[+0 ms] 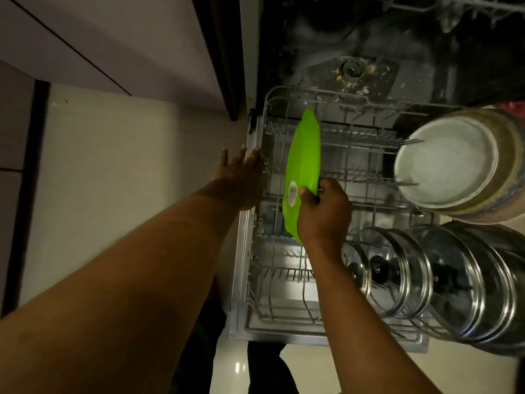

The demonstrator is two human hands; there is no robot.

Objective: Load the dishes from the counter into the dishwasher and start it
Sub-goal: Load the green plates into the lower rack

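Observation:
The dishwasher's lower wire rack (257, 288) is pulled out over the open door. My right hand (324, 211) grips the near edge of a bright green plate (303, 157), which stands on edge among the rack's left tines. A white sticker shows on the plate by my thumb. My left hand (241, 177) rests open on the rack's left rim, fingers spread. Three glass lids (409, 274) with steel rims and black knobs stand upright at the rack's right front. A large pot (454, 163) with a pale inside lies on its side at the right rear.
The dark dishwasher tub (369, 52) lies beyond the rack, with food bits around the drain filter (353, 68). The upper rack's edge (460, 4) shows at the top right. Pale cabinet fronts (99, 46) and light floor (119, 172) are on the left.

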